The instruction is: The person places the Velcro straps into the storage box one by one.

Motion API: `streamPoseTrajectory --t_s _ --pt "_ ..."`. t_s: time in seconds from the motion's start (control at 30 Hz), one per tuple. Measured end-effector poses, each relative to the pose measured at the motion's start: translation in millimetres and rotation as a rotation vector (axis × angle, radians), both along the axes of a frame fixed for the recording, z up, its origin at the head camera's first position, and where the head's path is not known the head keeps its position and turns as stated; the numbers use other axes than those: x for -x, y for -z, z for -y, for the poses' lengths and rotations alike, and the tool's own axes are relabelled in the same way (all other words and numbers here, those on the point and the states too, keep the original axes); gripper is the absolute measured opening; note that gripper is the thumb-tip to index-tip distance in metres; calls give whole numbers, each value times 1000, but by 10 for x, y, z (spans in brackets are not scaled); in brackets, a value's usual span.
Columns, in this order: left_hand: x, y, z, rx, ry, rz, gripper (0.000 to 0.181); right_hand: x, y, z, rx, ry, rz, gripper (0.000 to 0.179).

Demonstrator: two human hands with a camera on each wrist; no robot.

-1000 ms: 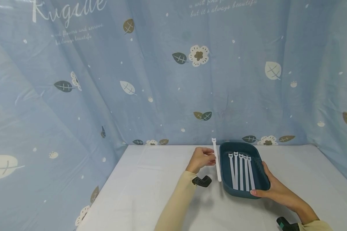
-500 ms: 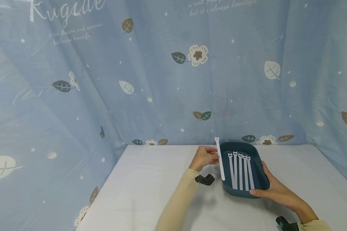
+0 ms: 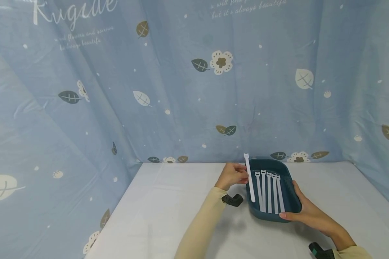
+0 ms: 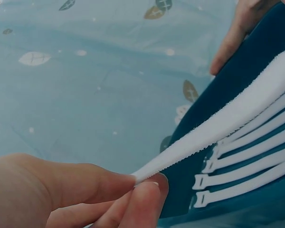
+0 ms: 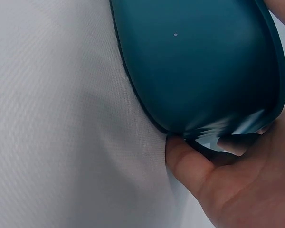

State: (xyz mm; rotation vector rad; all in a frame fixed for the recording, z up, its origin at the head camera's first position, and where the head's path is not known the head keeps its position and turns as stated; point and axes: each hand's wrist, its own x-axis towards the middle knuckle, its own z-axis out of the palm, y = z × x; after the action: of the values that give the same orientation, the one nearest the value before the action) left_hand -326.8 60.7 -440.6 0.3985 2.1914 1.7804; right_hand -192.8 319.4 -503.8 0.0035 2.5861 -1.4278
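My left hand (image 3: 231, 176) pinches a white hook-and-loop cable tie (image 3: 250, 181) between thumb and fingertips, near the middle of the strip. The strap slants over the left side of a dark teal tray (image 3: 291, 196), its slotted head pointing away from me. In the left wrist view the held tie's fuzzy face (image 4: 204, 126) shows close up. Several more white cable ties (image 3: 270, 196) lie roughly side by side inside the tray, heads toward the far end. My right hand (image 3: 312, 214) grips the tray's near right corner, thumb (image 5: 187, 159) on the rim and fingers along the outside.
The tray is on a white-covered table (image 3: 168, 208) close to its back edge. Behind it hangs a blue curtain (image 3: 181, 90) printed with leaves and flowers. Dark wrist devices (image 3: 232, 200) are strapped on both sleeves.
The left hand has shifted right with its cable tie, from beside the tray to over its left side. My right hand stays on the tray's corner.
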Motion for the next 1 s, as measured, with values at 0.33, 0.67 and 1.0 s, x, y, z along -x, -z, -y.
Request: streamPoseTrajectory --t_s 0.33,0.67,1.0 --pt "-20 6 -77 37 10 1 22 7 -2 5 -5 11 22 134" --pt "-34 6 -136 51 22 12 23 16 -9 18 2 12 32 135" --pt "-48 10 -211 91 8 7 24 10 -25 18 11 10 21 135"
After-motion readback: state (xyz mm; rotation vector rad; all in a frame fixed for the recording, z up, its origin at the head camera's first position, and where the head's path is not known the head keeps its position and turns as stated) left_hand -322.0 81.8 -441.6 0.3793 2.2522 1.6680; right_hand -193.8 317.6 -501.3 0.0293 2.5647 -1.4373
